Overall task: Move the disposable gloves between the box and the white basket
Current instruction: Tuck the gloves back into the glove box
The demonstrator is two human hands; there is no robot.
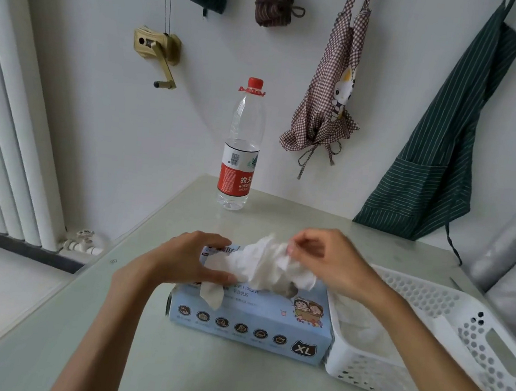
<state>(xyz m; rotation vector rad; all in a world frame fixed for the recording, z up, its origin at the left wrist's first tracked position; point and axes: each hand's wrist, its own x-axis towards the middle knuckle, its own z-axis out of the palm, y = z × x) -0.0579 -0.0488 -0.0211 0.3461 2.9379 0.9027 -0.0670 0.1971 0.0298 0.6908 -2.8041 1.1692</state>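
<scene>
Pale green table (109, 323) against a white wall, with a water bottle (241, 149) at the far edge. We steady the blue box (252, 325) with the left hand (192, 261), its fingers nearly straight and pressing gloves (262, 266) against the box top, presumably so the box stays put. The right hand (323, 259) pinches the bunched gloves just above the opening. The white basket (445, 339) touches the box's right end, more gloves inside, so the transfer path looks short. Open table lies near and left.
</scene>
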